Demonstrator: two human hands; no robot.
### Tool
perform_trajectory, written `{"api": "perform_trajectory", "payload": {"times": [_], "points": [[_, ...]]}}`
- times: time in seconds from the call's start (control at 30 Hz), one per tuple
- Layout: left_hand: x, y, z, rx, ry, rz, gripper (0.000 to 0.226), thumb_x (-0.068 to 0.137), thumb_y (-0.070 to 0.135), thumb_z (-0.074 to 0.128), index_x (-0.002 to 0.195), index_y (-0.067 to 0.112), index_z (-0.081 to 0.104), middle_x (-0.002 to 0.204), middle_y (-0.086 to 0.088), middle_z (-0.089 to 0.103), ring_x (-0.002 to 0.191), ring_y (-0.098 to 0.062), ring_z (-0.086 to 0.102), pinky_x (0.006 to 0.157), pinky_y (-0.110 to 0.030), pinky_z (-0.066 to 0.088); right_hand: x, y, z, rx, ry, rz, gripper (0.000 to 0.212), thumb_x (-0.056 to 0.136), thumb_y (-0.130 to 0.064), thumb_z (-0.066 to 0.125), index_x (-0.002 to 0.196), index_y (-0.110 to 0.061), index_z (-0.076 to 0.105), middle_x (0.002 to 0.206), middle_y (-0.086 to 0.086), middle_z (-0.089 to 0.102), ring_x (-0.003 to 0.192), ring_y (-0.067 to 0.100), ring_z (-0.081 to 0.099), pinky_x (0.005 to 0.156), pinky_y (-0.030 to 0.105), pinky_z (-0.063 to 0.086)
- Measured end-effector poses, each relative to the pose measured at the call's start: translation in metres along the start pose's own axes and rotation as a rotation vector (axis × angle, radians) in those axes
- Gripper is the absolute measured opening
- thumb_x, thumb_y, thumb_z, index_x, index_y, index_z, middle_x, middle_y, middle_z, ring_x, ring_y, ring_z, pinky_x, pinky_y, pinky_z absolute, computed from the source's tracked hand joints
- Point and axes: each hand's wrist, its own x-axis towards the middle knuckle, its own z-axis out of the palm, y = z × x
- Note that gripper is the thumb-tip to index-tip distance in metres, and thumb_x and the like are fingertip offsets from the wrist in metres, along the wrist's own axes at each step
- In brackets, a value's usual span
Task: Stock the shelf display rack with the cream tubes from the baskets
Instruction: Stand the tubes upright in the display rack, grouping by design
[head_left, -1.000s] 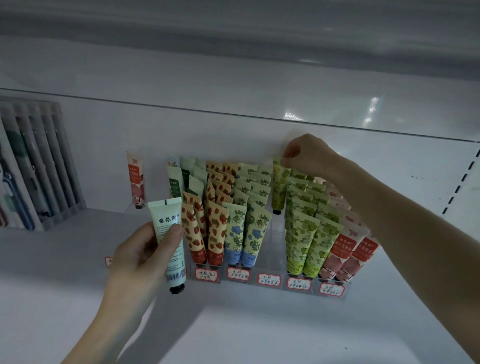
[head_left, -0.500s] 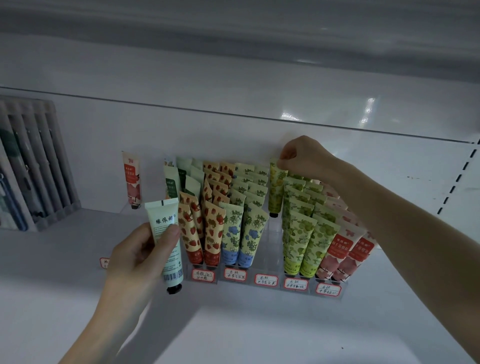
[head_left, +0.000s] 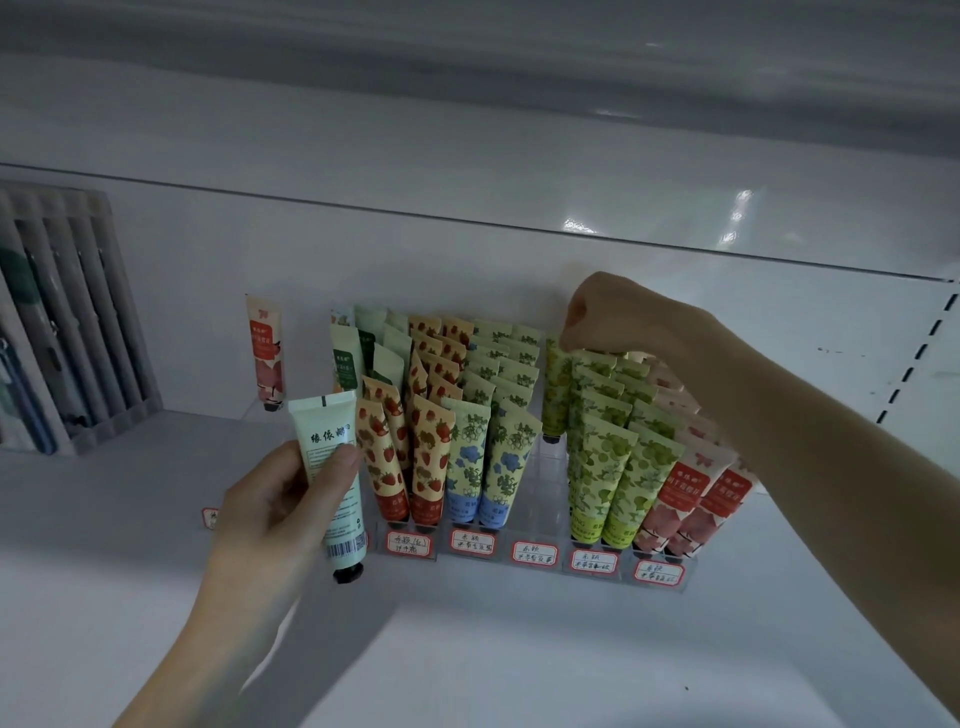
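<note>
A clear display rack (head_left: 535, 564) stands on the white shelf, filled with rows of strawberry, blue-flower, green and pink cream tubes. My left hand (head_left: 275, 512) grips a pale mint tube (head_left: 332, 483), black cap down, just left of the rack's front. My right hand (head_left: 618, 319) reaches over the back of the rack and pinches the top of a green-patterned tube (head_left: 556, 389), which hangs upright in the nearly empty middle lane. No baskets are in view.
A lone pink tube (head_left: 266, 353) stands behind the rack's left end. A grey slotted organiser (head_left: 78, 322) sits at the far left of the shelf (head_left: 519, 665). The upper shelf's underside (head_left: 467, 67) is close overhead. Price labels line the rack's front.
My right hand has lowered the green tube slightly into the middle lane. My left hand keeps the mint tube in about the same place.
</note>
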Motion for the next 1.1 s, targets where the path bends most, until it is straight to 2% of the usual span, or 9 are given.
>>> {"api": "perform_trajectory", "payload": {"times": [0.07,0.13,0.23,0.33,0.47,0.67,0.87,1.0,1.1], "points": [[0.000,0.001,-0.001,-0.021,-0.015,-0.009,0.017,0.078,0.026,0.058,0.069,0.031,0.071,0.065,0.007,0.063,0.060,0.001,0.055,0.055,-0.012,0.044,0.001,-0.006,-0.002,-0.059,-0.030,0.023,0.023,0.084,-0.010,0.059,0.064,-0.005,0.051,0.059,0.005,0.036,0.050,0.016,0.034,0.048,0.023,0.027],[0.000,0.001,-0.002,-0.025,-0.017,-0.011,0.018,0.076,0.028,0.058,0.069,0.037,0.072,0.065,0.008,0.063,0.060,0.001,0.055,0.055,-0.012,0.045,0.002,-0.009,-0.002,-0.098,-0.048,0.035,0.036,0.084,-0.012,0.059,0.056,-0.011,0.037,0.056,0.004,0.031,0.049,0.017,0.031,0.047,0.024,0.025],[0.001,0.000,-0.001,-0.007,-0.011,-0.009,0.016,0.080,0.023,0.058,0.070,0.023,0.070,0.062,0.008,0.062,0.058,0.001,0.054,0.054,-0.012,0.044,0.007,-0.007,-0.001,-0.147,-0.026,0.028,0.015,0.084,-0.013,0.063,0.081,0.001,0.061,0.077,0.011,0.056,0.068,0.022,0.049,0.056,0.024,0.039],[0.001,-0.002,-0.002,0.007,-0.005,-0.006,0.013,0.085,0.017,0.057,0.076,0.015,0.066,0.059,0.009,0.058,0.057,0.000,0.052,0.053,-0.013,0.043,0.012,-0.006,0.004,-0.166,-0.028,0.037,0.028,0.084,-0.010,0.062,0.107,0.005,0.062,0.104,0.019,0.064,0.076,0.022,0.052,0.063,0.026,0.042],[0.001,-0.002,-0.003,0.002,-0.013,-0.012,0.013,0.078,0.026,0.059,0.075,0.018,0.069,0.063,0.007,0.061,0.059,-0.001,0.054,0.056,-0.015,0.045,0.011,-0.005,0.006,-0.161,-0.023,0.026,0.027,0.085,-0.008,0.058,0.108,0.006,0.061,0.089,0.016,0.058,0.073,0.021,0.048,0.053,0.023,0.036],[-0.001,0.000,-0.002,0.031,-0.034,-0.004,0.022,0.074,0.031,0.058,0.080,0.011,0.066,0.066,0.000,0.058,0.063,-0.006,0.052,0.053,-0.015,0.043,0.007,0.000,0.004,-0.072,-0.045,0.011,0.030,0.086,-0.014,0.059,0.106,0.008,0.061,0.071,0.006,0.048,0.062,0.017,0.044,0.055,0.024,0.034],[0.000,0.000,-0.002,0.040,-0.038,0.003,0.027,0.073,0.032,0.057,0.083,0.008,0.064,0.065,0.000,0.056,0.063,-0.006,0.050,0.061,-0.027,0.041,0.009,0.004,-0.009,0.035,0.123,-0.049,0.022,0.086,-0.010,0.060,0.100,0.005,0.067,0.103,0.019,0.067,0.074,0.018,0.056,0.058,0.019,0.039],[0.000,-0.001,-0.002,0.020,-0.030,0.003,0.013,0.082,0.022,0.057,0.081,0.012,0.064,0.062,0.006,0.058,0.059,-0.003,0.052,0.052,-0.014,0.043,0.013,0.000,-0.004,-0.014,0.144,-0.042,0.021,0.086,-0.009,0.060,0.102,0.002,0.067,0.107,0.014,0.066,0.096,0.025,0.061,0.073,0.027,0.047],[0.000,-0.002,-0.003,0.029,-0.017,-0.001,0.011,0.087,0.016,0.056,0.081,0.015,0.065,0.063,0.006,0.061,0.058,0.000,0.054,0.051,-0.011,0.043,0.017,0.001,-0.002,-0.039,0.175,-0.048,0.022,0.086,-0.009,0.059,0.101,0.004,0.067,0.108,0.016,0.065,0.099,0.027,0.060,0.084,0.033,0.048]]}}
